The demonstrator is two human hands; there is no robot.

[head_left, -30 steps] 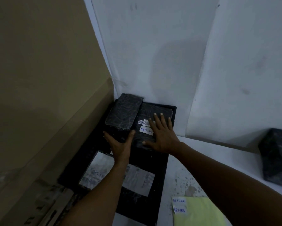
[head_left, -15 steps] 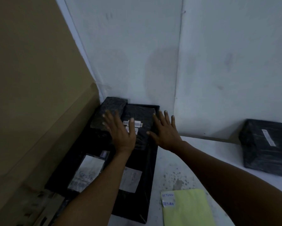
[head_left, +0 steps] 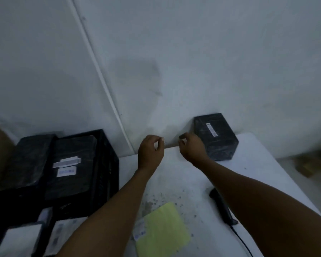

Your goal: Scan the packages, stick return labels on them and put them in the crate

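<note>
Black wrapped package [head_left: 215, 136] at two o'clock on the tabletop [head_left: 258, 175]. Left hand [head_left: 150, 152] and right hand [head_left: 192, 146] hover empty, fingers loosely curled. The package looks rigid with slick film; grip opposite side faces.

Bare white table [head_left: 174, 175] lies open between the black crate [head_left: 107, 175] at left and the wrapped package [head_left: 216, 136] against the wall; the barcode scanner [head_left: 221, 208] and yellow sheet [head_left: 163, 230] lie nearer.
</note>
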